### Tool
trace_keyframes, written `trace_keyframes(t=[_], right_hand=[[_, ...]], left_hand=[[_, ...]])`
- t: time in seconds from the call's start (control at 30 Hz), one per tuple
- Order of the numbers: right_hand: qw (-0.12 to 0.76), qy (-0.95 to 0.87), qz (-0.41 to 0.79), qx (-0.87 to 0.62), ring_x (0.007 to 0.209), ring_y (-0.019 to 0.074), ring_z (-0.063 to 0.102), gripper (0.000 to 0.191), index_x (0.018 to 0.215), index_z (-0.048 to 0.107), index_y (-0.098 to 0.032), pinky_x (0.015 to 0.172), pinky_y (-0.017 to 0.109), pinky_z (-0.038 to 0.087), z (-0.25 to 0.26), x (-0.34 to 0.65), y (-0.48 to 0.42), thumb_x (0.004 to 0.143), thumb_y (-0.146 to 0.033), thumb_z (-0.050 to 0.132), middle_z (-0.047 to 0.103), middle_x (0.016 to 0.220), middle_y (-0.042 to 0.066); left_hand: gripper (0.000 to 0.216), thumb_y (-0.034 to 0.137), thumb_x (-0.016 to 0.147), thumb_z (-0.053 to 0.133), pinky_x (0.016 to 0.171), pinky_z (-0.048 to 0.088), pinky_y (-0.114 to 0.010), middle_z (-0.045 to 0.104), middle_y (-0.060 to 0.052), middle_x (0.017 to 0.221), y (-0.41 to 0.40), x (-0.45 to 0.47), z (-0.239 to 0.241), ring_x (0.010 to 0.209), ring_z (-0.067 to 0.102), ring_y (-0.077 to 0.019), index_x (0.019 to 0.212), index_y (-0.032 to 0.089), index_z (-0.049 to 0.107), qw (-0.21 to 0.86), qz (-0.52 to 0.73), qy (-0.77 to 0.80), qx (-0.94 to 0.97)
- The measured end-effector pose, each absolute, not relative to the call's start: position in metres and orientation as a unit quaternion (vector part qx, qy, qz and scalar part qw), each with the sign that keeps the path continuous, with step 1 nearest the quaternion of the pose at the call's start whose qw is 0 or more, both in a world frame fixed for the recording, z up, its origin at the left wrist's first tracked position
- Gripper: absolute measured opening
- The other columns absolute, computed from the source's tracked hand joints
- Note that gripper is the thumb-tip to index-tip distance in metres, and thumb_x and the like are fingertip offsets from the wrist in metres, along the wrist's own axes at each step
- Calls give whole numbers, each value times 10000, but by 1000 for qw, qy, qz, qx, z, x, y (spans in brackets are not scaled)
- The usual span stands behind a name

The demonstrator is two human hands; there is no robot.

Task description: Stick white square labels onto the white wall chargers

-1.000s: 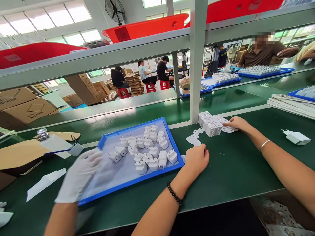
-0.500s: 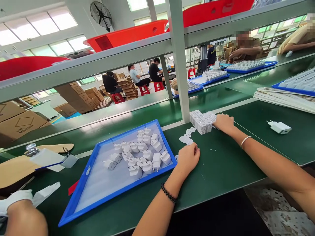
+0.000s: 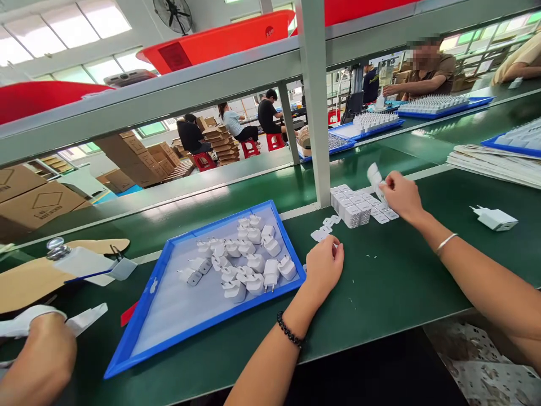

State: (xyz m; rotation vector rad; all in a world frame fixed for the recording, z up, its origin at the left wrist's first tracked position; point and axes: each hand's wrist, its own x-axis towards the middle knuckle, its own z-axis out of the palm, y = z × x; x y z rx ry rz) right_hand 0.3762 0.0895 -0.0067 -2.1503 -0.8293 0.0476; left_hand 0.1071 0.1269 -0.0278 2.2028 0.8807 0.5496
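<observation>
My right hand [image 3: 401, 194] pinches a thin white strip of small flat pieces [image 3: 375, 178], lifted above the bench and slightly bent. Below it lies a layered stack of matching white flat pieces [image 3: 353, 207], with a sheet of them [image 3: 379, 210] fanned out to its right. My left hand [image 3: 324, 264] rests on the bench by the tray's right edge, its fingers curled; anything inside them is hidden. Just beyond its fingers are several loose white cut-out pieces [image 3: 323, 230]. The blue-rimmed tray [image 3: 192, 332] holds several white plug chargers [image 3: 255, 283]. Another charger [image 3: 495, 217] lies alone at right.
A co-worker's gloved hand [image 3: 46, 327] is at the lower left, near a white pump bottle [image 3: 80, 262]. A metal post [image 3: 315, 113] rises behind the stack. Paper sheets [image 3: 494, 163] lie at the right, and trays of chargers [image 3: 376, 124] stand farther back.
My right hand has moved up and right from the stack, lifting the white strip. The fanned sheet now shows beside the stack. My left hand has stayed nearly still.
</observation>
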Motion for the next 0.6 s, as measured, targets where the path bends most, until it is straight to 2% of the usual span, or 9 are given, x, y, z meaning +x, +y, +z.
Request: trace_keyframes(t=[0.07, 0.13, 0.23, 0.3, 0.4, 0.5, 0.53, 0.6], right_hand=[[490, -349, 46, -797, 953, 234, 619, 122, 1019, 502, -215, 832, 368, 491, 4, 368, 84, 1008, -333, 472, 656, 1041, 119], [546, -385, 125, -733, 823, 222, 623, 180, 958, 426, -252, 721, 339, 490, 9, 352, 82, 973, -424, 480, 660, 937, 88], [560, -444, 289, -637, 659, 203, 616, 419, 874, 423, -263, 615, 322, 491, 5, 317, 83, 803, -600, 662, 645, 753, 17], [540, -469, 384, -584, 631, 201, 625, 513, 842, 468, -252, 591, 318, 496, 0, 295, 84, 680, -624, 781, 658, 713, 6], [516, -475, 473, -533, 703, 212, 678, 521, 868, 530, -226, 638, 334, 532, -8, 275, 85, 648, -584, 837, 727, 824, 36], [509, -469, 507, -514, 825, 235, 714, 487, 938, 622, -196, 765, 380, 563, -12, 267, 86, 656, -514, 857, 758, 936, 65], [511, -466, 509, -512, 857, 241, 716, 477, 947, 649, -186, 797, 387, 561, -14, 267, 87, 652, -493, 864, 763, 949, 69], [520, -458, 505, -514, 884, 241, 712, 450, 941, 682, -177, 806, 372, 553, -16, 267, 87, 655, -473, 863, 767, 949, 68]], left_hand=[[167, 307, 968, 524, 834, 491, -330, 697, -63, 960, 130, 107, -26, 911, 654, -200, 1048, 189, 611, 405, 255, 337, 811], [289, 382, 980, 525, 832, 523, -312, 704, -96, 1083, 135, 108, -26, 968, 676, -193, 1174, 175, 580, 478, 282, 322, 767], [399, 471, 997, 468, 800, 565, -308, 722, -137, 1120, 146, 108, -28, 957, 716, -197, 1184, 141, 593, 574, 295, 284, 709], [412, 494, 979, 489, 787, 567, -304, 732, -135, 1077, 152, 107, -30, 917, 717, -191, 1130, 130, 608, 603, 319, 273, 678], [369, 482, 879, 646, 762, 534, -266, 718, -77, 971, 160, 105, -31, 833, 666, -150, 1029, 147, 604, 599, 373, 275, 653], [305, 393, 801, 738, 693, 486, -243, 663, -15, 824, 161, 104, -31, 719, 584, -118, 952, 159, 613, 581, 388, 267, 664], [294, 353, 800, 739, 681, 472, -244, 648, -4, 802, 160, 104, -31, 703, 566, -117, 988, 162, 620, 577, 385, 263, 671], [393, 284, 826, 709, 719, 474, -262, 656, -12, 858, 156, 103, -31, 763, 584, -138, 1182, 171, 588, 549, 391, 267, 689]])
